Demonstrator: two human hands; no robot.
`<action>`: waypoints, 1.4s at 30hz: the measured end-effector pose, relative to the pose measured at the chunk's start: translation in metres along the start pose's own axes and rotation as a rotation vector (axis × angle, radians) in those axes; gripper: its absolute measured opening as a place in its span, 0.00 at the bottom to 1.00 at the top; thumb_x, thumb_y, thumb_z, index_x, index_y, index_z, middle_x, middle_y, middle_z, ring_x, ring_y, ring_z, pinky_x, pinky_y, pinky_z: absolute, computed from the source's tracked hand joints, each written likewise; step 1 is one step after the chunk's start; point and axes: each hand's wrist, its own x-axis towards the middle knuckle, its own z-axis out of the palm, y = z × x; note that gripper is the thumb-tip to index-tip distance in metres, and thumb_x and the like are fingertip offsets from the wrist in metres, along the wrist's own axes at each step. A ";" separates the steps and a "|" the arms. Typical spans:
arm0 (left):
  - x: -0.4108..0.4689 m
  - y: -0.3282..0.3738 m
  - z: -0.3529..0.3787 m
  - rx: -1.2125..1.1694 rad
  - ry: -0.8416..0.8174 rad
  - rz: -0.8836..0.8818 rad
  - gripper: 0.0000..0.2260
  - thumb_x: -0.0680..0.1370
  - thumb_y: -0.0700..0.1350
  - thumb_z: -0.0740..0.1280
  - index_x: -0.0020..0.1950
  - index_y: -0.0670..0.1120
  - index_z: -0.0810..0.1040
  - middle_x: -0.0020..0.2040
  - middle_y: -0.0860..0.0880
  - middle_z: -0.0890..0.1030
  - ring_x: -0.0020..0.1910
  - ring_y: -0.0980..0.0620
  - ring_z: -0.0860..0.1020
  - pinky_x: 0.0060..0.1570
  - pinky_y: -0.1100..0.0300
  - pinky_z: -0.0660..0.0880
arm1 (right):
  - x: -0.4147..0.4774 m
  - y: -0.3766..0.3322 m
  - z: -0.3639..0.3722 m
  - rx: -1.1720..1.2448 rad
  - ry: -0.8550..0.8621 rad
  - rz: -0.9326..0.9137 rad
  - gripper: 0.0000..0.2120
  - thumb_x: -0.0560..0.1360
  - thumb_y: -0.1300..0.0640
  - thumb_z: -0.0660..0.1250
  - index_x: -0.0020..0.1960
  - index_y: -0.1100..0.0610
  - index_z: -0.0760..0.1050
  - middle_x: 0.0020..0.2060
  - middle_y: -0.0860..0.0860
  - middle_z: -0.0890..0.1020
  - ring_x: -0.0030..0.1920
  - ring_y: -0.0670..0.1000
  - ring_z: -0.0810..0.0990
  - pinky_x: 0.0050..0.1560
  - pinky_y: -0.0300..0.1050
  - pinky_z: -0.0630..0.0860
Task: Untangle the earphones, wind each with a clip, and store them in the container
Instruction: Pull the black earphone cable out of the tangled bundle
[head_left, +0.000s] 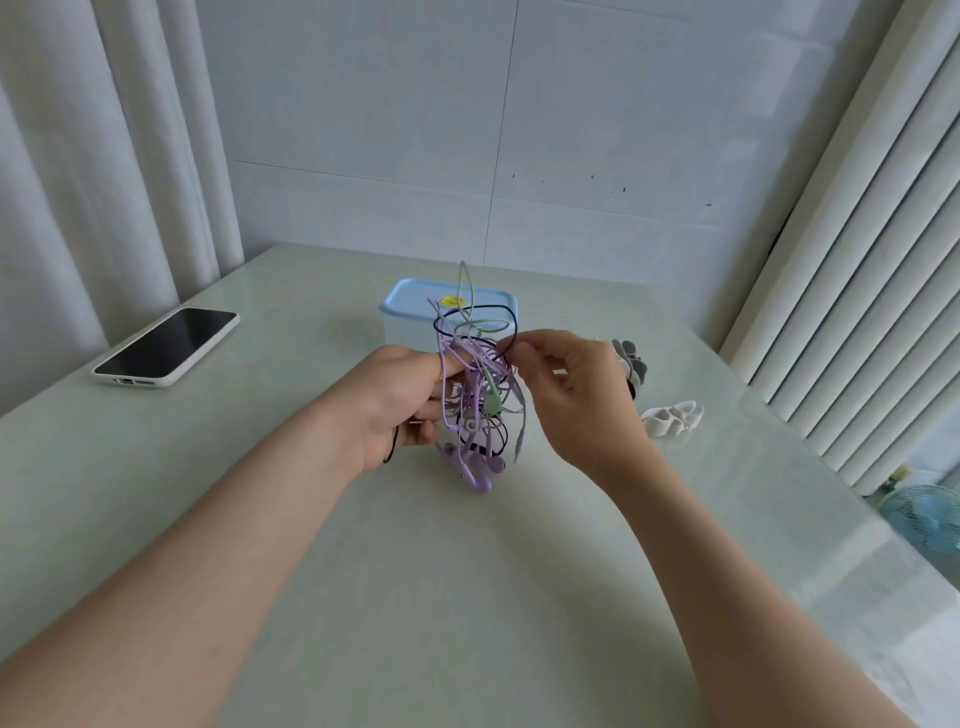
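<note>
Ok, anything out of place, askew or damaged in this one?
Nothing spilled or damaged. The earphones are one purple, green and black knot, held in the left hand while the right hand pinches a black loop. The container behind is lidded. The phone lies slantwise near the left edge of the table.

The left forearm (208, 545) comes in from the lower left, the right forearm (727, 571) from the lower right; both are bare, and the hands are close together but not touching; the left hand (400, 405), its back toward the camera, curls its fingers round a tangle of earphones (478, 405), thumb laid on top; the right hand (576, 395) pinches one dark cord (516, 327) of the tangle between thumb and forefinger, the other fingers loosely bent.
</note>
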 end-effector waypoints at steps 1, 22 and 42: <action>0.001 -0.001 0.000 0.029 0.015 0.014 0.09 0.80 0.51 0.72 0.42 0.49 0.80 0.31 0.53 0.72 0.27 0.53 0.64 0.27 0.63 0.64 | 0.000 -0.002 -0.001 0.025 -0.016 0.018 0.11 0.83 0.58 0.66 0.54 0.50 0.87 0.49 0.44 0.86 0.51 0.43 0.84 0.52 0.45 0.81; 0.005 -0.016 -0.012 1.138 0.655 0.535 0.07 0.83 0.48 0.61 0.52 0.47 0.76 0.45 0.44 0.82 0.42 0.37 0.75 0.40 0.51 0.69 | 0.007 -0.012 -0.004 0.902 0.272 0.352 0.09 0.86 0.56 0.65 0.58 0.56 0.84 0.35 0.48 0.70 0.35 0.49 0.73 0.53 0.50 0.83; 0.005 -0.014 -0.028 1.141 0.762 0.515 0.13 0.77 0.30 0.62 0.60 0.41 0.68 0.52 0.38 0.78 0.46 0.32 0.77 0.38 0.47 0.65 | -0.005 0.008 -0.027 -1.149 0.047 0.049 0.33 0.63 0.69 0.67 0.65 0.49 0.69 0.68 0.58 0.61 0.60 0.60 0.57 0.53 0.51 0.51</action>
